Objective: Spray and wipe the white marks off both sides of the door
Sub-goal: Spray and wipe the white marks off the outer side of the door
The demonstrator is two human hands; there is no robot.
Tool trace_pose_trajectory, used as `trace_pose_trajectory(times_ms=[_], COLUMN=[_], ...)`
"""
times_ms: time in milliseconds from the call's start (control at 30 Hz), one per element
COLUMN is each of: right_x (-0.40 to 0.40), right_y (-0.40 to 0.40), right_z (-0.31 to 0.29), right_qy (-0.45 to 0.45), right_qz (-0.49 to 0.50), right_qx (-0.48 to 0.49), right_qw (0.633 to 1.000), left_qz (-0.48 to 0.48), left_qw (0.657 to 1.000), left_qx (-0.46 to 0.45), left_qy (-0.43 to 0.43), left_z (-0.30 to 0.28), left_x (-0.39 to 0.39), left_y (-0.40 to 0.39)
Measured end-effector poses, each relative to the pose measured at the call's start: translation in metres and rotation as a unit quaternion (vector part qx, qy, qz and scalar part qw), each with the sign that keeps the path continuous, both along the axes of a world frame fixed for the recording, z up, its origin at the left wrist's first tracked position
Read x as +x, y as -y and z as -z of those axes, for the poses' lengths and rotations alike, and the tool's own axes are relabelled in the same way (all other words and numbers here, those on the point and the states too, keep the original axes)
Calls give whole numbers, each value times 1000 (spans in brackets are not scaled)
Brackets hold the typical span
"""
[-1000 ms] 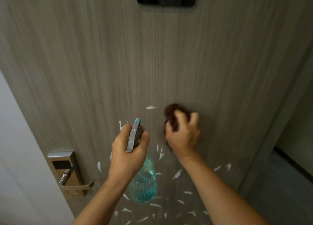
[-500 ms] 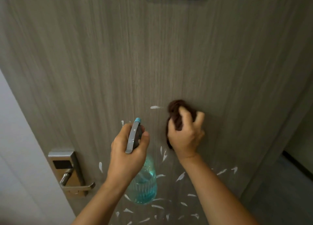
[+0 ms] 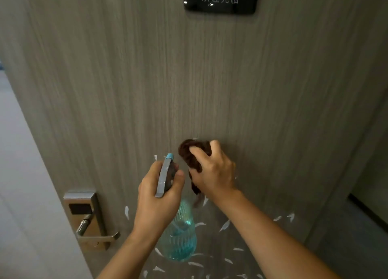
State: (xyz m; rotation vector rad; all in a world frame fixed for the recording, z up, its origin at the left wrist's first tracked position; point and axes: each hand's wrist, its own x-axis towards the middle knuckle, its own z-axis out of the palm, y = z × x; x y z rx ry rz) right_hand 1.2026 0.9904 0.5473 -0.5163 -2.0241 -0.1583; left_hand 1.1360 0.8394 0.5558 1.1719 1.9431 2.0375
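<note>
Right hand (image 3: 214, 171) presses brown cloth (image 3: 192, 153) on door (image 3: 126, 79); left hand (image 3: 157, 194) grips spray bottle (image 3: 182, 232); white marks (image 3: 224, 225) below.

Left hand (image 3: 157, 197) curled in a grip, right hand (image 3: 214, 173) clenched, both forearms raised

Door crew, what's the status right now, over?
Left hand grips spray bottle. Right hand presses brown cloth on door. White marks remain lower down. Nothing in the way.

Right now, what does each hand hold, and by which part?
The left hand grips the spray bottle by its head and neck. The right hand holds the bunched brown cloth by its middle, pressing it against the door.
</note>
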Motion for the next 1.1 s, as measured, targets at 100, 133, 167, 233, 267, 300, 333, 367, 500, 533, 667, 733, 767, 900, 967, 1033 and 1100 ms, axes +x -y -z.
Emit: trace_pose_trajectory(times_ms=[100, 133, 167, 233, 267, 300, 333, 367, 500, 533, 667, 733, 767, 900, 967, 1033, 1100], right_x=[3, 3, 2, -2, -5, -8, -9, -9, 2, 5, 9, 10, 12, 24, 29, 36, 44], right_y=[-5, -7, -9, -8, -4, 1, 6, 9, 3, -1, 0, 7, 11, 25, 33, 40, 44], right_z=[-28, -40, -48, -47, -39, -28, -15, -6, -24, -33, -43, -35, -32, -32, -38, -44, -47], right_qy=[-105, -154, -194, -210, -179, -124, -63, -14, -94, -158, -216, -188, -192, -243, -248, -249, -241], right_qz=[49, 72, 88, 91, 80, 63, 45, 30, 58, 80, 70, 26, 4, -98, -161, -235, -312], right_qx=[-38, -46, -53, -56, -44, -24, -2, 11, -29, -50, -100, -144, -175, -313, -379, -436, -476], right_qw=[993, 984, 976, 972, 980, 990, 997, 999, 993, 983, 969, 971, 966, 913, 877, 832, 786], left_qz=[-13, -15, -18, -21, -23, -26, -27, -25, -12, -8, -6, -1, 3, 38, 37, 33, 32], left_qw=[1000, 1000, 1000, 1000, 999, 999, 999, 999, 1000, 1000, 999, 998, 998, 998, 999, 999, 998], left_qx=[0, -1, -1, 4, 7, 9, 9, 8, 6, 4, -10, -13, -13, -1, 9, 30, 52], left_qy=[-8, -11, -14, -20, -24, -25, -25, -23, -14, -13, -43, -60, -62, -49, -35, -18, -5], left_z=[-1, -2, -2, -4, -6, -7, -7, -7, -4, -4, -5, -7, -7, -6, -5, -4, -5], left_x=[-7, -9, -12, -14, -15, -15, -16, -16, -14, -13, -9, -2, 1, 17, 24, 31, 36], left_y=[10, 14, 17, 22, 23, 24, 24, 24, 27, 28, 28, 26, 24, 16, 10, 5, 2])
